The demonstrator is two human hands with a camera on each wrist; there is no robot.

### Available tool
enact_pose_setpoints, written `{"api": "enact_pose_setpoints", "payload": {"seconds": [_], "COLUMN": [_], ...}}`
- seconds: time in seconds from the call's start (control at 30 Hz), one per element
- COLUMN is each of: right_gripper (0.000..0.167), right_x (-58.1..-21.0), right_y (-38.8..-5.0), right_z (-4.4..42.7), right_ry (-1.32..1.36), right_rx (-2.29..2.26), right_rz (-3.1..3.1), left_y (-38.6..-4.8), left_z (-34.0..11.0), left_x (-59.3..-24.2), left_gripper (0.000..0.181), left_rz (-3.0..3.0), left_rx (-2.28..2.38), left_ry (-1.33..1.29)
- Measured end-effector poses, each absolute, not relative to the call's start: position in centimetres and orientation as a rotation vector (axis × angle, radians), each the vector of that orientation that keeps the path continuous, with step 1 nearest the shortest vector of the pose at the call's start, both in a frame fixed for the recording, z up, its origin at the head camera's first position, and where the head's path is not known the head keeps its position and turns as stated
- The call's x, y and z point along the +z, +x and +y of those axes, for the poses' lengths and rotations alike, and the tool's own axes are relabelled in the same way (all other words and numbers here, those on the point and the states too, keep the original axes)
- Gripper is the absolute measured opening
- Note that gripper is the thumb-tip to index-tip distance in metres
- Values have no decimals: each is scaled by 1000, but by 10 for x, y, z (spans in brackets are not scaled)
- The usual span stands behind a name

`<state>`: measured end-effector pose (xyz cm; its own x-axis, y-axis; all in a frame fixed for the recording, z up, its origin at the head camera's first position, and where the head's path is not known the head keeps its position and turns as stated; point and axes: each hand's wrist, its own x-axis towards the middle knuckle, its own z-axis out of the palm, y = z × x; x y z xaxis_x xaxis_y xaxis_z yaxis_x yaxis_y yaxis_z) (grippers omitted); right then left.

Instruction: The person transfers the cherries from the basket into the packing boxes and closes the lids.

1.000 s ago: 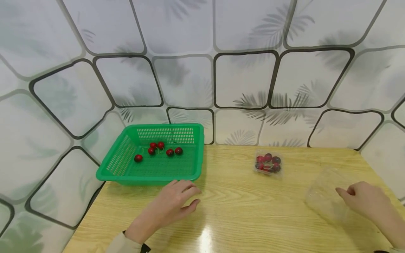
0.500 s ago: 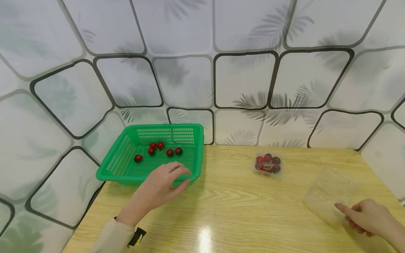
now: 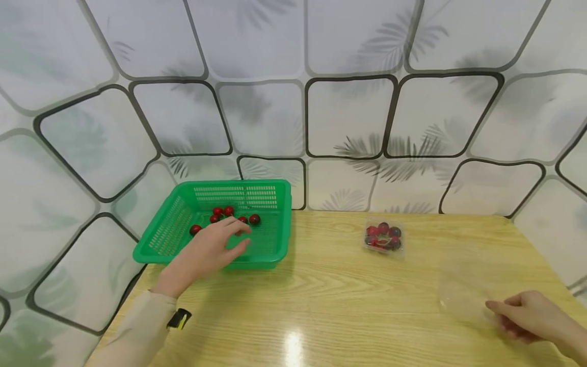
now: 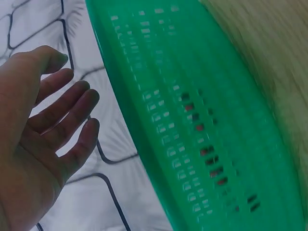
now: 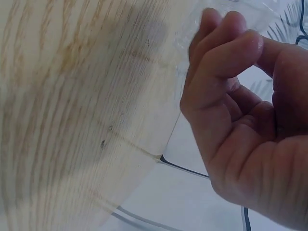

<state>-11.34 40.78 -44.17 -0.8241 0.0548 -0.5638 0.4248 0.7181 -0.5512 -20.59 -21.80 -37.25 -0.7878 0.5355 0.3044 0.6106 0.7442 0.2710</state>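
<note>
My left hand hovers over the front part of a green plastic basket, fingers loosely bent and holding nothing. Several dark red cherries lie in the basket, some partly covered by that hand. In the left wrist view the hand is beside the basket wall, apart from it. At the right of the table my right hand pinches the near edge of a clear plastic container between thumb and fingers. The container looks faint and blurred. Curled fingers of the right hand partly hide it in the right wrist view.
A small clear box of cherries stands toward the back of the wooden table, between basket and plastic container. A patterned wall covering rises behind and at both sides.
My left hand has moved forward and left from the basket's front edge to above it. The right hand has come nearer the body and now pinches the container's near edge.
</note>
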Motion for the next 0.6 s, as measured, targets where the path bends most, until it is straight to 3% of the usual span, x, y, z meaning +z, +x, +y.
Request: {"api": "enact_pose_setpoints", "payload": {"seconds": [0.27, 0.6], "right_gripper": [43, 44], "right_x": [-442, -433], "right_y": [-115, -115], "right_z": [406, 400], "right_ry": [498, 480], "right_rx": [-1044, -1151], "right_rz": [2368, 2423], "left_y": [-229, -244], "left_z": [-258, -282], "left_x": [-367, -371], "left_gripper": [21, 27], "left_rz": [-2913, -3060], "left_rx": [-550, -559], "left_ry": [-735, -638]}}
